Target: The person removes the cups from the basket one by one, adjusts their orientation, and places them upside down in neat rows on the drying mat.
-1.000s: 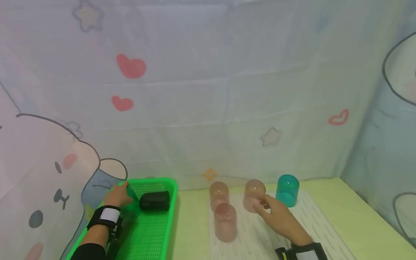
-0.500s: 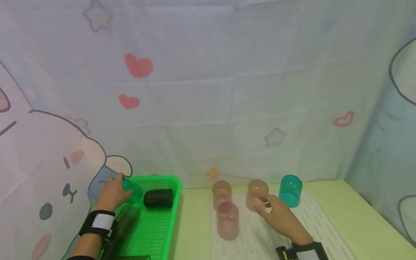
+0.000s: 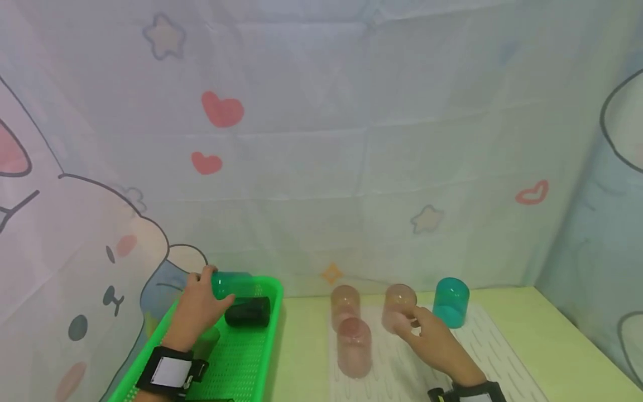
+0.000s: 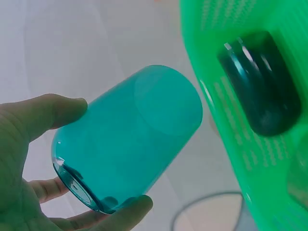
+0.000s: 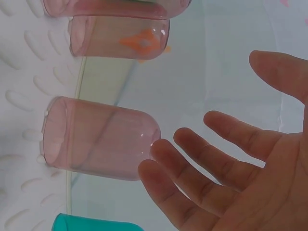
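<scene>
Holding a plain, unmarked teal cup, the left hand grips; right hand spread wide.

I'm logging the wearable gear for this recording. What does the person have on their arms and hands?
Both hands are bare, no gloves. The left hand has a black wristband with a white rectangular panel behind it. The right hand has a matching black band at the wrist, mostly cut off by the frame edge. No sleeves show.
</scene>
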{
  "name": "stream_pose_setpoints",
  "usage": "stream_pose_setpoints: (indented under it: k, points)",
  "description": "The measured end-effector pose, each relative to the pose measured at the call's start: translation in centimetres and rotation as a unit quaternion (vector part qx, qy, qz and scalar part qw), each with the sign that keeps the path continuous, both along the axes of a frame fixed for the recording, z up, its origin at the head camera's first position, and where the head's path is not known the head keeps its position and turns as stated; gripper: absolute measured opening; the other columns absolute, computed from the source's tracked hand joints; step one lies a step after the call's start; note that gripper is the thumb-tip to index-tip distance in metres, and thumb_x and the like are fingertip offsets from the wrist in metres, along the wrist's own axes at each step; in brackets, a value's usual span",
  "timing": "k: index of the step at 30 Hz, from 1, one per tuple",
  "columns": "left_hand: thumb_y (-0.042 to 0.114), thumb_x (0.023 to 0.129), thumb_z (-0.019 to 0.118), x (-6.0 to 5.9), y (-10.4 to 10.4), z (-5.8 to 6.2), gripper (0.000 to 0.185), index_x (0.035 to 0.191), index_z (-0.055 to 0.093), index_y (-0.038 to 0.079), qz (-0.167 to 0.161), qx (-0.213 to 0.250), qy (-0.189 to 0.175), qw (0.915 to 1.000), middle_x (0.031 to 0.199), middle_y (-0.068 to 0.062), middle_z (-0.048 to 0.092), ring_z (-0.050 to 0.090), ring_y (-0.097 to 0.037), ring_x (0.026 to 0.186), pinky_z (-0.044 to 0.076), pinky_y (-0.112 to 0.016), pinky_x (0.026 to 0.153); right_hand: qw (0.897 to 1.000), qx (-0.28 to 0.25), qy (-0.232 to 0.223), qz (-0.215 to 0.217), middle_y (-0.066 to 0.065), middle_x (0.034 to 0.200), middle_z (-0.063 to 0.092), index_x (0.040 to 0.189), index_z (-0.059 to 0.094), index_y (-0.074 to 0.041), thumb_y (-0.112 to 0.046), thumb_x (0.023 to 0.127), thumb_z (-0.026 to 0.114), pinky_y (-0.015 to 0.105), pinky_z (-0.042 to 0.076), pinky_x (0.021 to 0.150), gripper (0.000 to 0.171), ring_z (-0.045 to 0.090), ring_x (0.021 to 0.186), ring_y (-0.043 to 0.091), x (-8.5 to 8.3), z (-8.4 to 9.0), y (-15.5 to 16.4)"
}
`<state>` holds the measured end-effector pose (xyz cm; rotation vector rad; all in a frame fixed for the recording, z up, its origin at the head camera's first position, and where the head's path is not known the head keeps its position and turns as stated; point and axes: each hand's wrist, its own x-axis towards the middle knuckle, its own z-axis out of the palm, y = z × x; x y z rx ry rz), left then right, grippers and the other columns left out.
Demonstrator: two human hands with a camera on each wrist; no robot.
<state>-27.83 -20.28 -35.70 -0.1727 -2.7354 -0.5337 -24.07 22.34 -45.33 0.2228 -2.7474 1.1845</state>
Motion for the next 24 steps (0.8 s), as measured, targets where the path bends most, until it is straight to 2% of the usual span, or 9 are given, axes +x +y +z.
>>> stream_pose_setpoints:
  k: [5, 10, 14, 19, 24]
  points:
    - [0.027, 0.084, 0.071, 0.9, 2.2, 0.1, 0.066, 0.134, 0.037, -0.001, -0.012, 0.031, -0.002, 0.9995, 0.126, -0.035, 0.035, 0.058, -0.039, 0.08, 0.048, -0.046, 0.06, 1.0, 0.001, 0.008, 0.002, 0.016, 0.123, 0.057, 0.13, 0.052, -0.002, -0.056, 0.092, 0.049, 0.042, 0.052, 0.075, 0.066, 0.056, 0.107, 0.033, -0.3, 0.0, 0.1]
    - [0.027, 0.083, 0.071, 2.0, 3.9, -0.2, 0.067, 0.135, 0.037, 0.002, -0.019, 0.062, -0.004, 0.9979, 0.126, -0.032, 0.037, 0.056, -0.034, 0.077, 0.047, -0.043, 0.058, 1.0, -0.02, -0.007, 0.005, 0.017, 0.123, 0.056, 0.132, 0.05, -0.004, -0.055, 0.091, 0.053, 0.038, 0.053, 0.071, 0.066, 0.057, 0.104, 0.031, -0.1, 0.1, -0.1]
    - [0.027, 0.083, 0.072, 2.6, 5.3, -0.3, 0.066, 0.134, 0.039, 0.003, -0.036, 0.077, 0.004, 0.9964, 0.126, -0.03, 0.039, 0.057, -0.035, 0.083, 0.048, -0.044, 0.063, 0.999, -0.04, -0.012, 0.007, 0.017, 0.126, 0.054, 0.135, 0.047, -0.004, -0.053, 0.088, 0.06, 0.035, 0.053, 0.069, 0.069, 0.056, 0.106, 0.033, 0.2, 0.6, 0.2]
    - [0.028, 0.084, 0.072, 3.6, 7.2, -0.3, 0.063, 0.134, 0.04, 0.006, -0.063, 0.1, 0.009, 0.993, 0.128, -0.025, 0.04, 0.054, -0.038, 0.1, 0.049, -0.05, 0.075, 0.998, -0.06, 0.006, 0.022, 0.016, 0.125, 0.054, 0.135, 0.047, -0.008, -0.037, 0.083, 0.072, 0.035, 0.053, 0.073, 0.065, 0.056, 0.106, 0.033, 0.1, 1.1, 0.5]
    - [0.029, 0.084, 0.073, 4.6, 8.4, -0.3, 0.064, 0.135, 0.04, 0.008, -0.087, 0.128, -0.01, 0.9879, 0.132, -0.021, 0.039, 0.052, -0.038, 0.11, 0.047, -0.052, 0.082, 0.997, -0.063, 0.025, 0.027, 0.01, 0.119, 0.057, 0.131, 0.052, -0.012, -0.023, 0.078, 0.078, 0.036, 0.052, 0.078, 0.061, 0.057, 0.103, 0.029, 0.1, 1.0, -0.3]
